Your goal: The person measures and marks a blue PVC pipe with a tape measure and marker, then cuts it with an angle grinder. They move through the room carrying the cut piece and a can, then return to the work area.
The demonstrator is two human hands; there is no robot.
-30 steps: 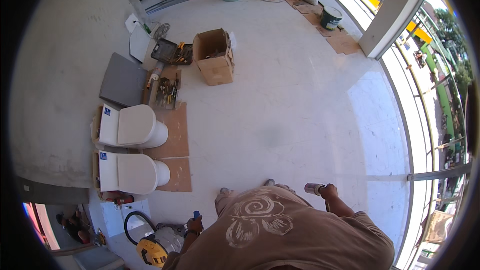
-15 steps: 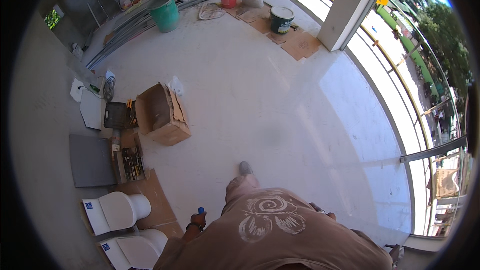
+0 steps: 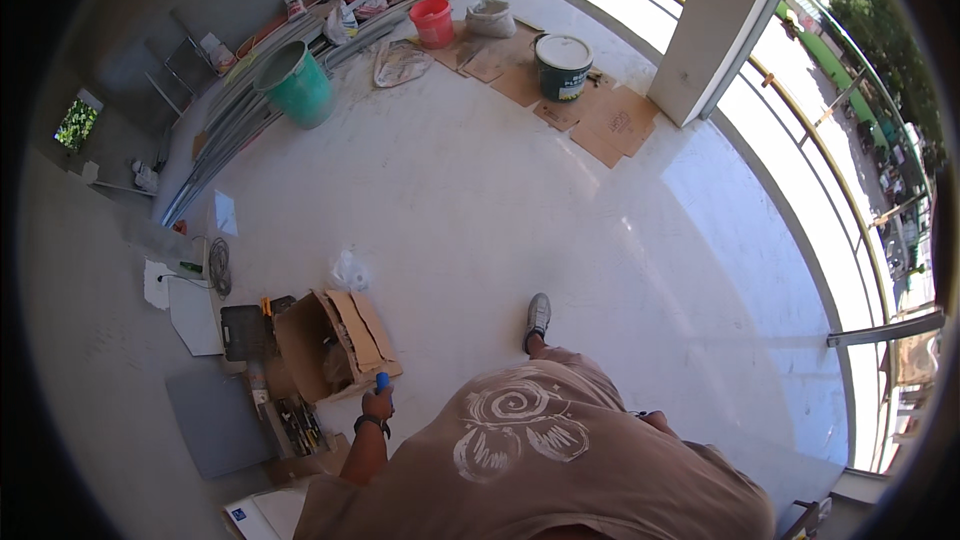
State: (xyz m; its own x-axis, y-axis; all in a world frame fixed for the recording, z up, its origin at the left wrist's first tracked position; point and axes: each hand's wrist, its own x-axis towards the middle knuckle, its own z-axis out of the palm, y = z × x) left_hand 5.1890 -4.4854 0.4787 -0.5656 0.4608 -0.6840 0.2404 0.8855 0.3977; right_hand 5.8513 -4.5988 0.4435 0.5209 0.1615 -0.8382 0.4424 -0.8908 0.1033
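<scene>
My left hand [image 3: 377, 404], with a dark band at the wrist, is closed round a small object with a blue end [image 3: 382, 380] sticking up from the fist. The rest of that object is hidden in the fingers. Just beyond it lies an open cardboard box [image 3: 368, 340] with torn flaps. At the right side of my brown shirt [image 3: 560, 450], only part of my right hand [image 3: 657, 422] shows. Its fingers look curled beside something dark, too small to name. One grey shoe [image 3: 538, 314] is forward on the pale floor.
Left of the box are a black tool case [image 3: 243, 332], a tray of tools [image 3: 299, 427], a grey panel [image 3: 215, 422] and a white toilet [image 3: 268, 515]. Farther off stand a green tub [image 3: 310, 90], a red bucket [image 3: 432, 24] and a dark lidded pail [image 3: 562, 80]. A pillar [image 3: 715, 35] rises at right.
I have stepped forward, so the box and buckets sit nearer and the toilets slide out below. My left hand has swung forward with the blue-ended object. A different part of my leg shows.
</scene>
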